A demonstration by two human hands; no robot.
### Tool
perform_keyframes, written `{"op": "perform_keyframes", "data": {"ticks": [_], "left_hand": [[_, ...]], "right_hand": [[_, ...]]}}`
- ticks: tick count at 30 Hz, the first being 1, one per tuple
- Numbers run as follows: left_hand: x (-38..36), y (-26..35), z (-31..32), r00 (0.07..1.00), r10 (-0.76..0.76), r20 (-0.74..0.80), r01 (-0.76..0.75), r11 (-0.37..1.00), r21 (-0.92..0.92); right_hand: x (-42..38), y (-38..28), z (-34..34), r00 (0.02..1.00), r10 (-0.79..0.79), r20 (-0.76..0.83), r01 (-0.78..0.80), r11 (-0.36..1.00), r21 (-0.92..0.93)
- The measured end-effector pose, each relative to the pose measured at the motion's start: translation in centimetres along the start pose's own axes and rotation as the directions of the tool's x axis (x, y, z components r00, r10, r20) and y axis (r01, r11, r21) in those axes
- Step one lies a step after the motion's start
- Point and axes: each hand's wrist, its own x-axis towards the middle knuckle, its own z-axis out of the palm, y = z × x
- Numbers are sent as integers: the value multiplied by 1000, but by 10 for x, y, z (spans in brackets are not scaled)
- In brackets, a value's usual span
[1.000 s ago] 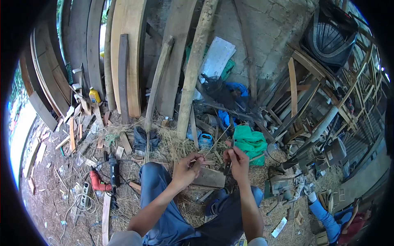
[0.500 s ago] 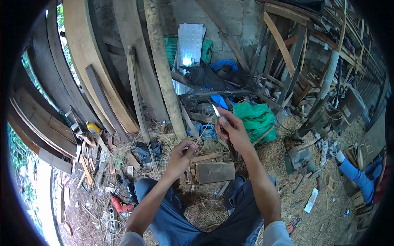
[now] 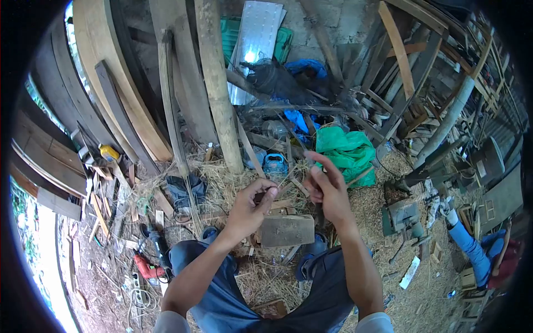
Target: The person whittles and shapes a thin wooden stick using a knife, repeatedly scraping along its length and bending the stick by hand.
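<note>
here, a thin strip (image 3: 285, 183) is pinched in the left hand (image 3: 252, 206), thumb and fingertips brought together on it; its free end is pointed up toward the right hand (image 3: 328, 191). a knife (image 3: 320, 214) is gripped in the right hand, fingers clamped around the handle, the butt of which is left showing below the fist. the blade is blurred by the background; whether the strip is touched by it cannot be told. the two hands are held apart, raised above a wooden block (image 3: 287, 230) that is set on the littered ground between the shoes (image 3: 311, 258).

beyond the right hand, a crumpled green plastic sheet (image 3: 343, 145) is seen; just left of it, a blue container (image 3: 275, 164) is placed. farther left, a round pole (image 3: 215, 89) and long boards (image 3: 91, 33) are stood upright. near the left knee, a red drill (image 3: 147, 267) is laid beside a dark power tool (image 3: 157, 245). a yellow bottle (image 3: 109, 152) is noted by the boards. at far right, another person in blue trousers (image 3: 471, 247) is partly seen, near a metal vise (image 3: 404, 216).
</note>
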Motion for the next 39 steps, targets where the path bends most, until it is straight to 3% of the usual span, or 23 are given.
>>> {"op": "perform_keyframes", "data": {"ticks": [6,13,16,19,21,25,28,30,39], "left_hand": [[-2,-14,-10,1000,0,-25,0,1000,10],[-5,-15,-14,999,-27,-41,26,1000,-13],[-3,-17,-11,984,78,-162,-80,997,-4],[-5,-14,-9,975,119,-185,-92,985,148],[-5,-13,-6,951,229,-209,-169,948,270],[-5,-9,-4,953,234,-192,-158,926,343],[-6,-12,-4,964,165,-210,-111,963,245],[-6,-11,-7,992,-27,-125,41,993,112],[-1,-2,-8,989,-53,-139,76,983,168]], "right_hand": [[0,6,17,986,143,80,-124,970,-208],[10,23,29,955,256,151,-224,954,-199],[12,22,34,952,260,161,-228,954,-195],[11,26,35,955,253,154,-222,956,-194],[11,26,34,957,251,145,-223,957,-186],[14,30,26,951,300,75,-279,937,-212],[15,28,24,950,306,59,-285,930,-234],[16,24,22,946,322,46,-303,924,-232],[19,24,22,955,297,0,-285,915,-286]]}}
